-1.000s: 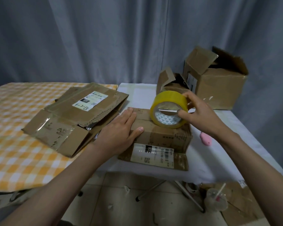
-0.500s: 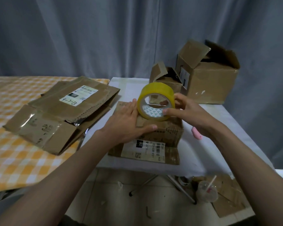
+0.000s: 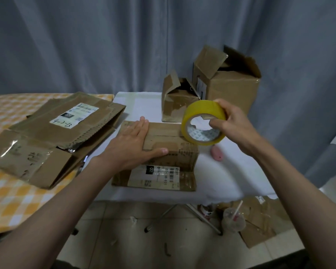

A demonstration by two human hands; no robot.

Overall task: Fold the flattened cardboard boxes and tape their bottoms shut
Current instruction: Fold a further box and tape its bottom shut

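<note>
A small folded cardboard box (image 3: pixel 175 150) stands bottom-up on the white table (image 3: pixel 221 177), its closed flaps on top and a label flap lying toward me. My left hand (image 3: pixel 133 144) lies flat on the flaps, fingers spread, thumb over the near edge. My right hand (image 3: pixel 231 121) holds a yellow tape roll (image 3: pixel 203 123) by its rim, just above the box's right end. A stack of flattened boxes (image 3: pixel 54 136) lies to the left.
Two folded open boxes, a small one (image 3: pixel 177 100) and a large one (image 3: pixel 231 82), stand at the table's back. A pink cutter (image 3: pixel 216 154) lies right of the box. The checkered table (image 3: pixel 6 200) is left. On the floor are a plastic cup (image 3: pixel 233 220) and cardboard scraps.
My right hand has carried the tape roll from over the box's middle toward its right end. My left hand has slid left and stays flat on the flaps.
</note>
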